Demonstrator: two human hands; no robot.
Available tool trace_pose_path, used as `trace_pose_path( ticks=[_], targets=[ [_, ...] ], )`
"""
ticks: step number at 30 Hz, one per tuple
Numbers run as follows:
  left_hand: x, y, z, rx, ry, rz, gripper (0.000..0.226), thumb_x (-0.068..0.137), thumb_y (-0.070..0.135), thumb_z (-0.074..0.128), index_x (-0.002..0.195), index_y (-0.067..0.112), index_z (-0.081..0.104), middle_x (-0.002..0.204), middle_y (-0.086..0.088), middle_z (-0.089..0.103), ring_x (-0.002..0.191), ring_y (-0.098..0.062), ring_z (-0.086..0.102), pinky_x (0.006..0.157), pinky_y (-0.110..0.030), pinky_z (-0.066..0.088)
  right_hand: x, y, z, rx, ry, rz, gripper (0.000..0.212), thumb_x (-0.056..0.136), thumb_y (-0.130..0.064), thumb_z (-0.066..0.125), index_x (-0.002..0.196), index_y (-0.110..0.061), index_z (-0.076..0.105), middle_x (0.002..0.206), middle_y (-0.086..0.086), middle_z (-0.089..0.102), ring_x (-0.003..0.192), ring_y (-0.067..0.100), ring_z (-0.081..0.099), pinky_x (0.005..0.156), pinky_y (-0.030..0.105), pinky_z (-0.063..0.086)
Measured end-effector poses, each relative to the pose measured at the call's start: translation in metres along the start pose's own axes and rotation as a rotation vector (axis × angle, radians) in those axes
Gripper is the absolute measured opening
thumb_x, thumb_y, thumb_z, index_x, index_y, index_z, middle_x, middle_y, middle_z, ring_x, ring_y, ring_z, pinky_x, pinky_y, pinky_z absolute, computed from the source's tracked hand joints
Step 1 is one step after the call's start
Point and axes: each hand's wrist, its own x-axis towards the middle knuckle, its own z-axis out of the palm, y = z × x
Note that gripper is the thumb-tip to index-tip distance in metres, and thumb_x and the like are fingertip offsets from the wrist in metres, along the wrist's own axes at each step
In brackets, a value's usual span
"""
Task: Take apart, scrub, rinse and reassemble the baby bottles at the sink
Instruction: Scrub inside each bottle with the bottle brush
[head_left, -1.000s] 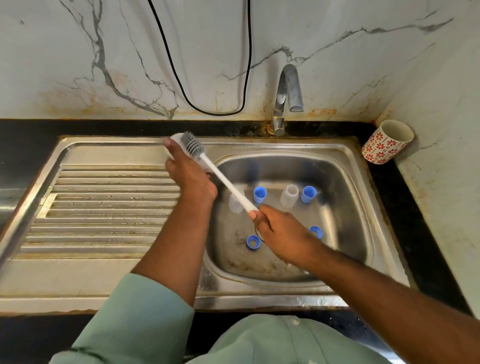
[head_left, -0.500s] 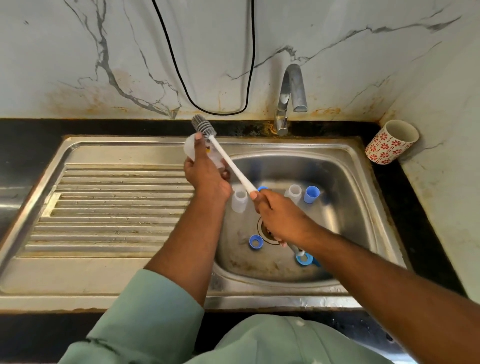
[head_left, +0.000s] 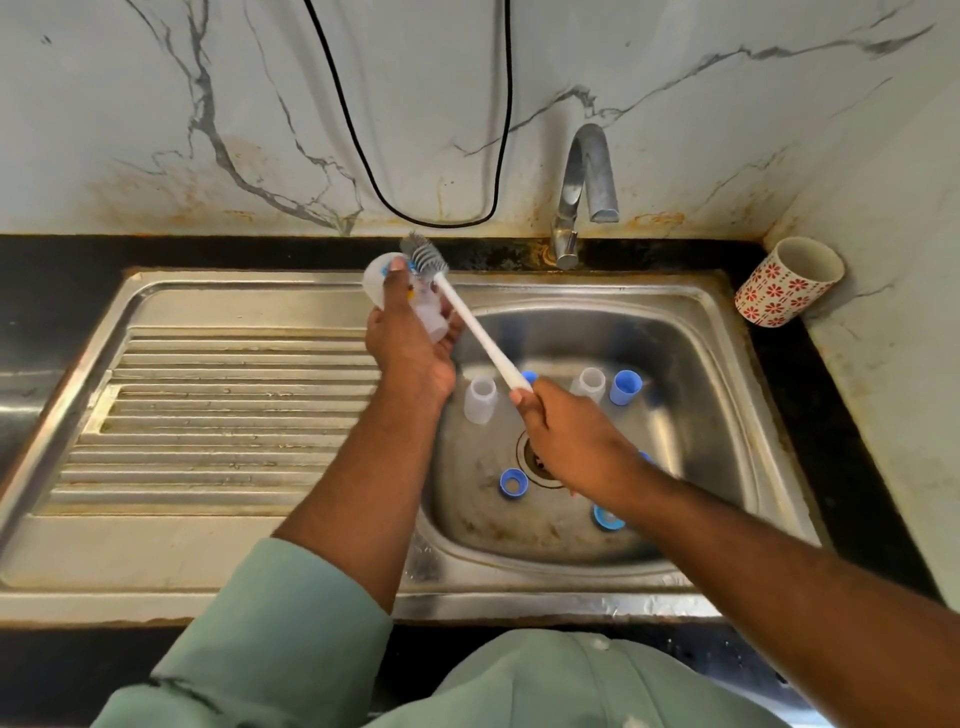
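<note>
Left hand (head_left: 410, 345) wraps a clear baby bottle (head_left: 415, 301) held above the sink's (head_left: 571, 561) back rim, at the seam between drainboard (head_left: 223, 415) and basin. Fingers cover most of the bottle; its print is only blue and yellow specks, unreadable, and which end faces the camera is hard to tell. Bottle brush (head_left: 467, 317): one, white handle, grey bristle head sitting just beside the bottle's far end, outside it. Right hand (head_left: 576, 441) is closed round the lower end of the handle; the handle's tail is hidden inside the fist and behind the wrist.

Basin count, left to right: two clear bottle bodies, one (head_left: 480, 399) near the basin's left wall, one (head_left: 588, 383) toward the back, both upright, mouths up. Blue parts: one ring (head_left: 514, 483) on the basin floor left of the drain (head_left: 537, 460); one piece (head_left: 530, 376) mostly hidden behind the brush handle; one upright cap (head_left: 625, 387) just beside the second clear body; one ring (head_left: 609, 518) near the front, part covered by the right forearm; one sliver (head_left: 645, 456) poking out past the right wrist, shape unclear. Five blue bits visible, two too covered to identify. Drain half hidden by the right hand.

One tap (head_left: 587, 182) at the back edge. One red-flowered cup (head_left: 789, 280) on the counter at the back right corner.
</note>
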Motion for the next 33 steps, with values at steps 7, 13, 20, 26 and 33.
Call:
trace_pose_path(
  ticks=[7,13,20,26,33],
  targets=[
    [0.011,0.011,-0.006,0.031,-0.033,0.011,0.039,0.084,0.041,0.074,0.111,0.016,0.061,0.106,-0.009,0.069,0.097,-0.025,0.068,0.079,-0.040,0.060,-0.010,0.010,0.002,-0.177,-0.001,-0.039,0.037,0.103,-0.048,0.024,0.103,-0.018,0.045,0.071,0.001,0.058,0.061,0.020,0.059,0.054,0.038,0.048],
    [0.016,0.018,-0.007,0.002,-0.072,-0.044,0.032,0.096,0.040,0.058,0.118,0.017,0.058,0.106,-0.009,0.068,0.088,-0.024,0.068,0.066,-0.033,0.057,-0.016,0.014,0.003,-0.302,0.044,-0.068,0.036,0.103,-0.048,0.023,0.111,-0.019,0.041,0.068,-0.003,0.052,0.056,0.015,0.051,0.048,0.031,0.036],
    [0.001,0.010,0.004,0.052,0.025,0.039,0.052,0.082,0.050,0.072,0.120,0.019,0.055,0.106,-0.008,0.065,0.091,-0.024,0.064,0.065,-0.036,0.059,-0.006,0.000,-0.004,-0.346,0.080,-0.072,0.040,0.102,-0.052,0.024,0.113,-0.020,0.046,0.080,0.001,0.059,0.068,0.023,0.058,0.060,0.034,0.046],
    [-0.007,0.001,0.000,0.122,0.006,0.035,0.057,0.079,0.040,0.078,0.125,0.022,0.051,0.109,-0.010,0.065,0.088,-0.025,0.068,0.067,-0.040,0.060,-0.009,0.002,-0.013,-0.384,0.108,-0.071,0.042,0.101,-0.055,0.026,0.121,-0.024,0.046,0.083,0.001,0.063,0.073,0.024,0.063,0.067,0.039,0.054],
    [0.005,0.019,-0.009,-0.005,0.081,0.089,0.061,0.077,0.032,0.082,0.128,0.024,0.050,0.114,-0.011,0.063,0.096,-0.030,0.068,0.070,-0.050,0.061,-0.033,0.005,-0.008,-0.494,-0.096,-0.122,0.061,0.106,-0.038,0.026,0.155,-0.027,-0.008,0.114,0.005,0.055,0.079,0.020,0.056,0.068,0.035,0.047]
  ],
)
